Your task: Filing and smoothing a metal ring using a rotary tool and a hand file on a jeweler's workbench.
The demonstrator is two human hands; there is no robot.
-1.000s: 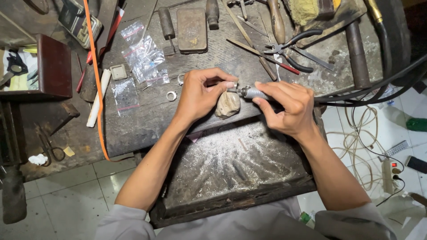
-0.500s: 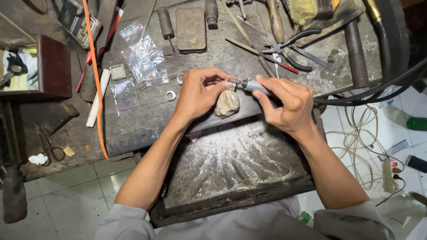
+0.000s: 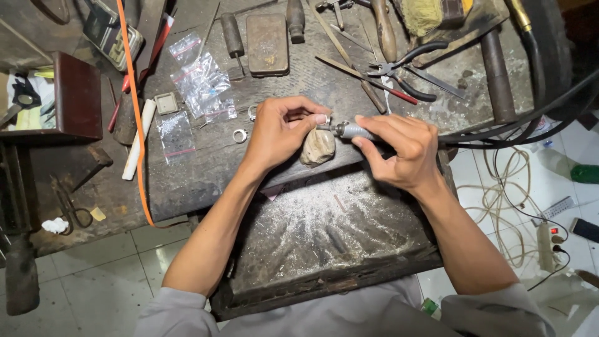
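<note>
At the centre of the frame, a small silvery ring (image 3: 327, 118) is pinched between the fingertips of the left hand (image 3: 282, 130), the fingers curled tight around it; little of the piece can be seen. From the right, a slim metal rotary handpiece (image 3: 354, 130) is gripped pen-fashion by the right hand (image 3: 401, 150), closed firmly about its barrel, and its tip is brought up against the pinched piece. Just below the meeting point, a worn wooden bench peg (image 3: 318, 147) is seen, with the left hand resting beside it. Below that, a dark tray (image 3: 324, 231) dusted with pale filings is spread towards the bottom of the frame. Left of the left hand, a loose metal ring (image 3: 239, 135) is left lying on the bench, near clear plastic bags (image 3: 199, 81) at upper left. Pliers (image 3: 405, 72) with dark handles are laid at upper right.
</note>
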